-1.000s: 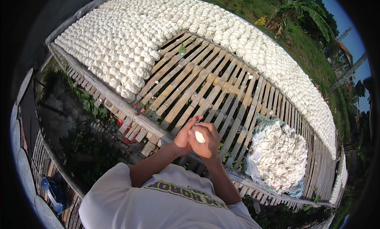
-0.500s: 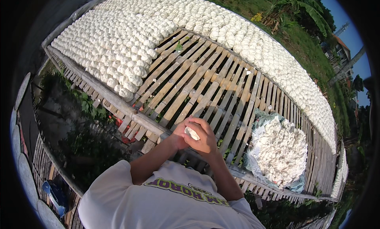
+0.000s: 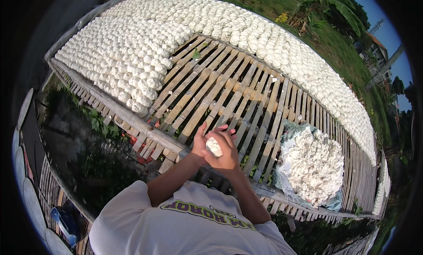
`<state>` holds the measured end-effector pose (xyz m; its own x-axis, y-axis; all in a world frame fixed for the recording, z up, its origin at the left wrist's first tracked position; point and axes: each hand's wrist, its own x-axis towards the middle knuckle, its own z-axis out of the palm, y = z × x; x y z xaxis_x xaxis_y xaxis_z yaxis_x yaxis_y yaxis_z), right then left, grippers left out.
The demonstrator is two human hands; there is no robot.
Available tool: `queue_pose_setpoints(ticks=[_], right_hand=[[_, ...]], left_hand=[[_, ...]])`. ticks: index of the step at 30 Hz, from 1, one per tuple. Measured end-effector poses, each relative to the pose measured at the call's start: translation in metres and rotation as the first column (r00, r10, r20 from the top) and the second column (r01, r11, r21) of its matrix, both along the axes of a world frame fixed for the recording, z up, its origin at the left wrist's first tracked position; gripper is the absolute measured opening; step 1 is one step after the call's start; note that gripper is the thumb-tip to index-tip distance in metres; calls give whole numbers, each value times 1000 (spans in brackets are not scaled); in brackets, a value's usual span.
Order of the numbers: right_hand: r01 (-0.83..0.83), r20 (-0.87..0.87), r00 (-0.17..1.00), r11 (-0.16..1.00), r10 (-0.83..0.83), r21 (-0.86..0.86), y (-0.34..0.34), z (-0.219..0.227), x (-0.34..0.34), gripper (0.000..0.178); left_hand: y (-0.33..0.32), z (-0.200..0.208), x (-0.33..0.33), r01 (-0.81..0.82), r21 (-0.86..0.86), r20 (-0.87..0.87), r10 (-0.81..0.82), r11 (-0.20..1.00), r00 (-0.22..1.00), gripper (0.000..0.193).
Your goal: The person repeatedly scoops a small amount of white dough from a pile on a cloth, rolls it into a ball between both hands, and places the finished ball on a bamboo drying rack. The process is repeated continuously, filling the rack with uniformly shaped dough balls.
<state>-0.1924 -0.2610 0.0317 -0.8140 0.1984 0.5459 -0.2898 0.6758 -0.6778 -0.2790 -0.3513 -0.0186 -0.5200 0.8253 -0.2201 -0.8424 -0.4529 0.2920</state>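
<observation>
Between my two cupped hands sits a white ball of damp, doughy paste [image 3: 214, 146], pressed from both sides. My left hand [image 3: 199, 142] wraps its left side, thumb raised. My right hand [image 3: 228, 153] curves over the right side with its fingers spread a little at the tips. Both hands are above the near rail of a slatted bamboo rack. Right of them, a heap of loose white paste [image 3: 312, 167] of the same look rests in an open bluish-white sack [image 3: 284, 175] on the slats.
Rows of similar white balls [image 3: 119, 57] cover the rack's left part, and another long band of them [image 3: 282, 48] runs along the far side. Bare bamboo slats [image 3: 211, 87] show between. A bamboo rail [image 3: 163, 140] borders the near edge. Below left lies a blue object [image 3: 66, 226].
My hands have loosened around the paste ball, with the fingers lifting apart, so more of it shows. The view has shifted slightly; the sack and rows are otherwise the same.
</observation>
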Motion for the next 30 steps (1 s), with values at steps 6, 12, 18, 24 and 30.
queue_pose_setpoints(ticks=[6,12,18,24,30], right_hand=[[173,206,977,778,-58,-604,-8,-8,-6,46],[147,-147,975,978,-168,-145,-14,-9,-4,50],[147,162,984,857,-76,-494,-7,-4,-12,47],[118,-147,979,982,-140,-151,-6,-11,-7,41],[221,92,975,880,-201,-421,-3,-6,-13,39]], left_hand=[[11,1,9,-138,-221,-139,109,965,984,65],[-3,12,-6,26,-66,-47,-29,997,998,62],[10,1,-4,-184,-291,16,197,939,980,67],[9,11,-7,39,-130,-162,-60,991,985,68],[16,25,-2,-243,-346,-329,125,906,936,69]])
